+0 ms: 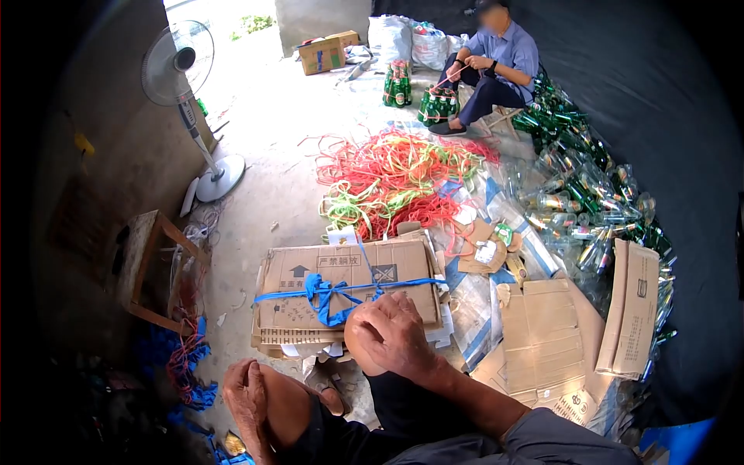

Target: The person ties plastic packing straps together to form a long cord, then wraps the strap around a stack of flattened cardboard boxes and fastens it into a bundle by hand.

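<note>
My left hand (246,394) rests on the outer side of my left knee, with its fingers loosely bent and nothing seen in them. Over my right knee lies my right hand (397,333), loosely spread and holding nothing visible. Just beyond the knees is a stack of flattened cardboard boxes (341,263), bound with blue strapping (271,295) that is knotted in a loose bunch on top. Part of the stack's near edge is hidden by my right hand and knee.
Red and green straps (395,174) lie heaped beyond the stack. Loose bottles (581,194) pile up at right, near cardboard sheets (542,337). A person (504,58) sits by bundled green bottles (439,106). A fan (221,178) and wooden stool (159,232) stand left.
</note>
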`<action>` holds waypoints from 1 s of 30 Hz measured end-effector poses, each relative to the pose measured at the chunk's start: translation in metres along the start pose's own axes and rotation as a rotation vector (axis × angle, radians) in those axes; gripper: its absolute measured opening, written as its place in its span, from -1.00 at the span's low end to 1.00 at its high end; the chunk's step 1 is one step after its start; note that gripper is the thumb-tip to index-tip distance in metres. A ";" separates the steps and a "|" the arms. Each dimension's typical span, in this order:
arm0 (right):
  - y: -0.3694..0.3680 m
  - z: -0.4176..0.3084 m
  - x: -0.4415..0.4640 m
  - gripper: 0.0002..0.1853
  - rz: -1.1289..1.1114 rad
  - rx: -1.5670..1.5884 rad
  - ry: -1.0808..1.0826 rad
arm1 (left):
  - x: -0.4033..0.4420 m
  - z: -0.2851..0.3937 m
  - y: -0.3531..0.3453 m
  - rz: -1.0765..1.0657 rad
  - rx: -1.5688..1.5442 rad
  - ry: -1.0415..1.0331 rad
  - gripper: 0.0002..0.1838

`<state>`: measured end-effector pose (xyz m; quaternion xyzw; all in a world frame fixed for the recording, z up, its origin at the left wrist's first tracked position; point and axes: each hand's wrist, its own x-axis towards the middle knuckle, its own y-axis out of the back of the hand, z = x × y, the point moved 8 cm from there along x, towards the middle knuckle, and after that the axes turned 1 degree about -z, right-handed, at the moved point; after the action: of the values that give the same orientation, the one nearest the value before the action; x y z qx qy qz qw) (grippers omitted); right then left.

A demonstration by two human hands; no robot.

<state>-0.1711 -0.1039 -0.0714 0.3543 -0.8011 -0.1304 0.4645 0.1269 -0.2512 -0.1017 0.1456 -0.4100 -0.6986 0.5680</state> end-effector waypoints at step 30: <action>0.005 -0.001 0.003 -0.85 0.053 0.067 0.006 | -0.001 0.006 0.007 0.056 -0.002 -0.020 -0.80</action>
<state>-0.1729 -0.1023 -0.0662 0.3489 -0.8126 -0.0903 0.4581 0.1279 -0.2478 -0.0930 0.1265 -0.4189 -0.6843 0.5834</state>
